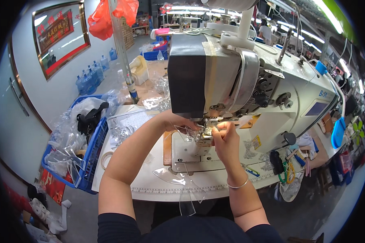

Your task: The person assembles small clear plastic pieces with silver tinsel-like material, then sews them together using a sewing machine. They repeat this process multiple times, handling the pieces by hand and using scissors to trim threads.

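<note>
Both my hands are at the needle area of a large industrial sewing machine. My left hand reaches in from the left, its fingers closed on a clear plastic piece next to the presser foot. On the other side of the needle, my right hand pinches with thumb and forefinger near the lit needle; what lies between those fingertips is too small to make out. A clear plastic strip hangs over the table's front edge below the machine bed. The machine's head hides part of my left fingers.
On the left stands a blue crate heaped with clear plastic. A tape roll lies on the white table, beside a metal pole. At right are a small cutter, cords, and a hanging blue-handled lever.
</note>
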`<state>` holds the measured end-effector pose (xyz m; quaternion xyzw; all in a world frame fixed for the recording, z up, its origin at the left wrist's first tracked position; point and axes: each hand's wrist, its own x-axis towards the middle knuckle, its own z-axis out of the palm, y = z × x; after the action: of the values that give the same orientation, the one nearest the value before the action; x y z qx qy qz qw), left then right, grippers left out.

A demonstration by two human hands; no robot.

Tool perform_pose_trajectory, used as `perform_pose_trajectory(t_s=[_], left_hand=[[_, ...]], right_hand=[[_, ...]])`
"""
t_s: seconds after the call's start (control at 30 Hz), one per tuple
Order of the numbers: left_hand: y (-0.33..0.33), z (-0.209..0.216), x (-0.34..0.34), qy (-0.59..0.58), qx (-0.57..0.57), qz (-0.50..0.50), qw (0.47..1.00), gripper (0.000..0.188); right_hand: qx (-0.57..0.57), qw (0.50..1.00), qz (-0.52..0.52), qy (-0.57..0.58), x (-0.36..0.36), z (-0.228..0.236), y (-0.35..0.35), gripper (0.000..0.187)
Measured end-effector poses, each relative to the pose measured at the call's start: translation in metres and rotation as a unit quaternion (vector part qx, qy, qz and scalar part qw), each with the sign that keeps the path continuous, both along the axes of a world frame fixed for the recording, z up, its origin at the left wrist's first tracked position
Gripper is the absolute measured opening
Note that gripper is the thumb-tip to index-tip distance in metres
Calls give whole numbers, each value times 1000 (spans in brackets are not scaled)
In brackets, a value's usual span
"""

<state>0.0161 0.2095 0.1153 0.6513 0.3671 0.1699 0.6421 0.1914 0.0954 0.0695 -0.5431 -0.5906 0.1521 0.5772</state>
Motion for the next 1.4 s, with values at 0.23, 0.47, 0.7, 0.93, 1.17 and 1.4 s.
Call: perform_pose_trajectory(t_s=[0.23,0.47,0.7,0.93,1.17,1.4], left_hand=[[-4,3,2,-18,11,10,1000,42],[-7,9,0,-44,1,-7,999,50],[-8,9,2,-38,11,-4,999,49],[-16,13,3,-28,-14,30,999,44],[-13,12,4,-23,-10,35,999,42],[-15,11,5,-17,-9,46,999,40]], right_hand=[[-2,991,-66,-113,-2,7,6,19],[-25,973,-123,-195,-5,6,10,23],[32,964,-147,-220,-4,1,11,22],[41,966,-148,-207,-2,-1,13,22],[50,969,-140,-198,-1,-3,18,25],[42,973,-131,-186,0,-1,19,23]])
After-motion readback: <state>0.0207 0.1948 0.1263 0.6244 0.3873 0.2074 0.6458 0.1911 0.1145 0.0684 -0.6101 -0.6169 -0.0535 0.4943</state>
